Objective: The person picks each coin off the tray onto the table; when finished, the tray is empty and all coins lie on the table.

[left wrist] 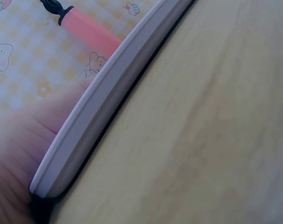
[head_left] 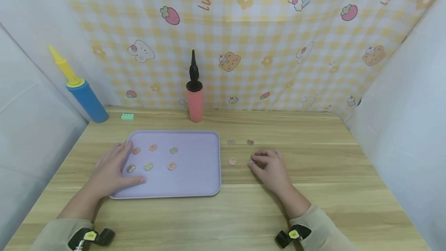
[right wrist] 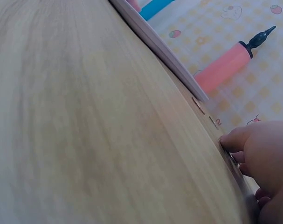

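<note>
A lilac tray (head_left: 195,183) lies on the table with several coins on it, among them a copper one (head_left: 172,166) and a brassy one (head_left: 148,166). My left hand (head_left: 112,171) rests over the tray's left edge, thumb and fingers spread, near the leftmost coins. To the right of the tray, my right hand (head_left: 272,169) pinches a small coin (head_left: 251,160) between thumb and fingertips at the table surface. Beside it lie a copper coin (head_left: 232,161), a silvery coin (head_left: 231,141) and a darker coin (head_left: 250,141). In the right wrist view, the right hand (right wrist: 262,158) is at the table's surface.
A pink pump with a black nozzle (head_left: 195,105) stands behind the tray. At the back left, a blue pump with a yellow nozzle (head_left: 88,102) leans, with a mint-green toy brick (head_left: 127,116) beside it. A patterned cloth (head_left: 278,49) hangs behind the table.
</note>
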A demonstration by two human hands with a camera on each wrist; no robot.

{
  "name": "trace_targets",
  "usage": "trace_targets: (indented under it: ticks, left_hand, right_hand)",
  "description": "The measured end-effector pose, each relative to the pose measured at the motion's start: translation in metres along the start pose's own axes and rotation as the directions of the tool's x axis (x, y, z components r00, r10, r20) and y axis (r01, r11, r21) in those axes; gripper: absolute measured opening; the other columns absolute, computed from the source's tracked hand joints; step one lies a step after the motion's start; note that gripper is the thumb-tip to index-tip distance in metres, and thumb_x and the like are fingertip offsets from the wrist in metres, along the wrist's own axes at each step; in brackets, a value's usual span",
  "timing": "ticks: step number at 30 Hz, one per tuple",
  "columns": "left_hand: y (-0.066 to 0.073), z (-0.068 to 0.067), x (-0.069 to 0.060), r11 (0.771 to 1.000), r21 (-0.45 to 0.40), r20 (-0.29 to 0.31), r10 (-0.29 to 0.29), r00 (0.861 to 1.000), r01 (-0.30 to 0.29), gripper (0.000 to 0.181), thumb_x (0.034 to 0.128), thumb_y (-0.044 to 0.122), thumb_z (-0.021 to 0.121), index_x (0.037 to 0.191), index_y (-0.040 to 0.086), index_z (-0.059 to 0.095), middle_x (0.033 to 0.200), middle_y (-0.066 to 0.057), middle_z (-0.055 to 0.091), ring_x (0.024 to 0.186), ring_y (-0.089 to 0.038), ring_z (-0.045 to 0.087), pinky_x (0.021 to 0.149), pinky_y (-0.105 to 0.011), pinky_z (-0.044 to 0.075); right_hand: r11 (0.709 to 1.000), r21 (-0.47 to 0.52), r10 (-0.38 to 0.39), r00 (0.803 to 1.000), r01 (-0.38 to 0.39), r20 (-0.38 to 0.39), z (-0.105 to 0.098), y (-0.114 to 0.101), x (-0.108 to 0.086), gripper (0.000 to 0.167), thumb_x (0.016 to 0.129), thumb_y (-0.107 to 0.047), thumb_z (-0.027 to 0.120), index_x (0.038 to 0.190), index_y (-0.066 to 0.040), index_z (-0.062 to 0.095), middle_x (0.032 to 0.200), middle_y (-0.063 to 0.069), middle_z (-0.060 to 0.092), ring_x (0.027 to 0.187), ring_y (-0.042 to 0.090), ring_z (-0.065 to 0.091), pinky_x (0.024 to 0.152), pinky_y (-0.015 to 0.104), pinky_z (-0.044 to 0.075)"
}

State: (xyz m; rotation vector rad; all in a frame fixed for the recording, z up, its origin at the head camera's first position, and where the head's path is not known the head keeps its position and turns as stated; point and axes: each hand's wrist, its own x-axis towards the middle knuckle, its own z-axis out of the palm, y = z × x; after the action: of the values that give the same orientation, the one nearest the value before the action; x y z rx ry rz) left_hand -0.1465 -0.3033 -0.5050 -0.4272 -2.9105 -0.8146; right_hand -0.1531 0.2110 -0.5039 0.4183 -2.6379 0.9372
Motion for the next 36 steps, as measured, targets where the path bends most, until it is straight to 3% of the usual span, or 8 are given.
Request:
trace_targets:
  ticks: [9,14,17,22,25,27,31,36]
  left_hand:
    - [0.003,-0.001,0.003,1.0,0.022,-0.015,0.006,1.0,-0.005,0.133,0.0697,0.055,0.097,0.166,-0.005,0.026,0.163,-0.04,0.03,0.148,-0.065,0.025,0.106,-0.089,0.015]
    - [0.002,-0.001,0.005,0.999,0.036,-0.006,-0.007,1.0,0.007,0.135,0.0696,0.057,0.096,0.166,-0.004,0.024,0.164,-0.039,0.03,0.147,-0.064,0.026,0.108,-0.087,0.014]
    - [0.001,0.0,0.007,0.999,0.047,0.0,-0.016,1.0,0.016,0.138,0.0707,0.06,0.094,0.167,-0.005,0.02,0.166,-0.038,0.028,0.149,-0.063,0.025,0.11,-0.085,0.014]
    - [0.0,0.001,0.004,0.999,0.046,-0.01,-0.019,1.0,0.02,0.139,0.0712,0.061,0.094,0.167,-0.006,0.018,0.167,-0.036,0.026,0.151,-0.062,0.024,0.111,-0.085,0.012]
    - [0.0,0.002,0.001,0.998,0.052,-0.019,-0.02,1.0,0.021,0.139,0.0709,0.062,0.094,0.166,-0.007,0.02,0.167,-0.036,0.027,0.15,-0.063,0.025,0.11,-0.086,0.014]
    - [0.0,0.002,0.0,0.998,0.056,-0.016,-0.023,1.0,0.024,0.139,0.0709,0.062,0.093,0.166,-0.007,0.02,0.167,-0.036,0.027,0.15,-0.063,0.025,0.109,-0.086,0.014]
    - [0.002,0.002,0.002,0.997,0.064,-0.01,-0.03,0.999,0.031,0.139,0.0704,0.062,0.094,0.166,-0.007,0.02,0.168,-0.035,0.027,0.15,-0.062,0.025,0.109,-0.086,0.015]
    - [0.002,0.002,0.004,0.998,0.06,-0.012,-0.028,1.0,0.028,0.139,0.0702,0.06,0.094,0.167,-0.006,0.02,0.168,-0.034,0.026,0.151,-0.061,0.024,0.11,-0.085,0.015]
  right_hand:
    - [0.998,0.033,0.046,0.998,-0.045,-0.04,0.004,0.001,0.005,0.02,0.089,-0.018,0.088,0.107,-0.009,0.085,0.112,0.009,0.077,0.115,0.036,0.061,0.098,0.055,0.047]
    - [1.0,0.003,0.003,0.996,-0.003,-0.09,0.008,0.0,0.005,0.021,0.088,-0.019,0.087,0.106,-0.009,0.084,0.108,0.007,0.078,0.109,0.031,0.064,0.093,0.049,0.051]
    - [0.998,-0.025,-0.067,0.989,0.064,-0.132,0.011,-0.005,0.008,0.019,0.087,-0.019,0.085,0.103,-0.009,0.084,0.105,0.006,0.078,0.105,0.03,0.065,0.09,0.047,0.053]
    - [0.974,-0.058,-0.226,0.957,0.219,-0.183,0.025,-0.019,0.017,0.009,0.085,-0.015,0.084,0.093,-0.01,0.084,0.097,0.004,0.078,0.101,0.033,0.069,0.094,0.049,0.056]
    - [0.955,-0.059,-0.295,0.94,0.29,-0.173,0.038,-0.032,0.022,0.006,0.086,-0.014,0.084,0.091,-0.01,0.084,0.095,0.003,0.078,0.101,0.032,0.07,0.106,0.054,0.052]
    - [0.946,-0.057,-0.324,0.933,0.319,-0.154,0.046,-0.042,0.023,0.007,0.087,-0.015,0.084,0.092,-0.01,0.084,0.095,0.003,0.078,0.101,0.03,0.069,0.107,0.053,0.051]
    - [0.926,-0.082,-0.376,0.916,0.368,-0.143,0.061,-0.065,0.026,0.01,0.087,-0.018,0.082,0.094,-0.013,0.085,0.096,0.002,0.078,0.096,0.024,0.067,0.095,0.043,0.054]
    - [0.875,-0.172,-0.478,0.863,0.453,-0.163,0.082,-0.095,0.031,0.012,0.085,-0.022,0.08,0.093,-0.016,0.086,0.095,-0.001,0.077,0.094,0.022,0.068,0.086,0.038,0.056]
